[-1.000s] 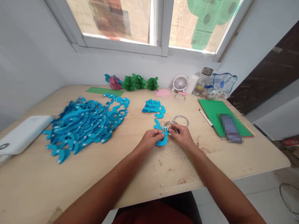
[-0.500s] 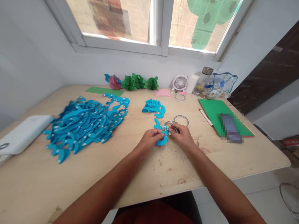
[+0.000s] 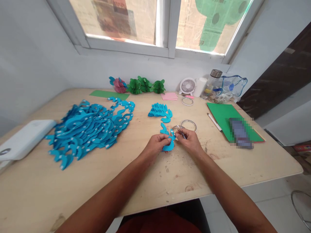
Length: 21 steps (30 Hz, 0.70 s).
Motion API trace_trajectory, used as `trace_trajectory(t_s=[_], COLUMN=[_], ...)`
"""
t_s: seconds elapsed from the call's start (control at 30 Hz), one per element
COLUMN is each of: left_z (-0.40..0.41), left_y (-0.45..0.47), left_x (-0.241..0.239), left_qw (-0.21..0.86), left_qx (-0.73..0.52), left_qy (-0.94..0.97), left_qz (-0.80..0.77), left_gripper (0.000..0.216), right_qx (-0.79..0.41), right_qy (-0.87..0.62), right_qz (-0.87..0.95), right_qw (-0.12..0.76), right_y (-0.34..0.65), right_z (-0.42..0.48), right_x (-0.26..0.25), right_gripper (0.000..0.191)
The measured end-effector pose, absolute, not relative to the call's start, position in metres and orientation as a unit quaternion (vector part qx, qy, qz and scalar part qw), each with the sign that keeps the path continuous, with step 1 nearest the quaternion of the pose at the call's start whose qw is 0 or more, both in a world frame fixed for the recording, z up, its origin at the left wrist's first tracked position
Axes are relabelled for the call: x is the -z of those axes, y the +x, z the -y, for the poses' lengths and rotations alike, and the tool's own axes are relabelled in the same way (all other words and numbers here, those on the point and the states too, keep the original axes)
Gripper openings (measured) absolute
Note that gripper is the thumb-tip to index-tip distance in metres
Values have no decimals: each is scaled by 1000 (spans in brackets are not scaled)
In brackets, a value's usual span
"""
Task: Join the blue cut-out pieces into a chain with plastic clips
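Note:
My left hand pinches a curved blue paper cutout between thumb and fingers, just above the table. A small white patch shows near the cutout's upper tip. My right hand is closed on slim metal tweezers, its fingertips at the cutout's right edge. A narrow tape ring lies partly hidden behind the right hand, with another tape ring just beyond. Ahead are a loose blue cutout and a small row of stacked blue cutouts.
A large heap of blue cutouts with white patches covers the left of the table. Beside it lies a white power bank. On the right are green sheets, a phone and a pen. A fan and bottle stand behind.
Almost nothing differs. Both hands keep the same place and grip, and the whole view has shifted only very slightly.

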<state>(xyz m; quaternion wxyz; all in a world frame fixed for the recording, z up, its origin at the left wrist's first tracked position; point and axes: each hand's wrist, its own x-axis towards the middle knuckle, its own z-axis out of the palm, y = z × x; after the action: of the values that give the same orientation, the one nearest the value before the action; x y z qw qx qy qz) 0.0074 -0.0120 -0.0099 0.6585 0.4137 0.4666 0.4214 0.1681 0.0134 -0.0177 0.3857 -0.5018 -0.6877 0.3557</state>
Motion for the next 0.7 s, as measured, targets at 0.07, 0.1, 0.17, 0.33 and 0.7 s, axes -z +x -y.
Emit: trace_trajectory(t_s=[0.07,0.1,0.17,0.33,0.7], left_z=[12,12,12,11,11], left_y=[7,7,7,7,7], left_x=[9,9,9,9,10], left_qw=[658,657,655,647,640], left_qx=[-425,-428,-436,-455,-482], left_qy=[410,409,407,403,381], left_qz=[-467,-466,-464,-460,-461], left_gripper=[18,18,19,22,22], right_qx=[-359,-363,-375,-407,-417], right_qy=[-500,-498,-491,-471,-471], right_qz=[687,686,682,662,668], right_qw=[386,387,392,417,398], right_y=[168,167,166,165,164], right_z=[-12,-12,-10,-9,-10], right_x=[17,16,15,15,18], right_gripper=[18,17,15,16,13])
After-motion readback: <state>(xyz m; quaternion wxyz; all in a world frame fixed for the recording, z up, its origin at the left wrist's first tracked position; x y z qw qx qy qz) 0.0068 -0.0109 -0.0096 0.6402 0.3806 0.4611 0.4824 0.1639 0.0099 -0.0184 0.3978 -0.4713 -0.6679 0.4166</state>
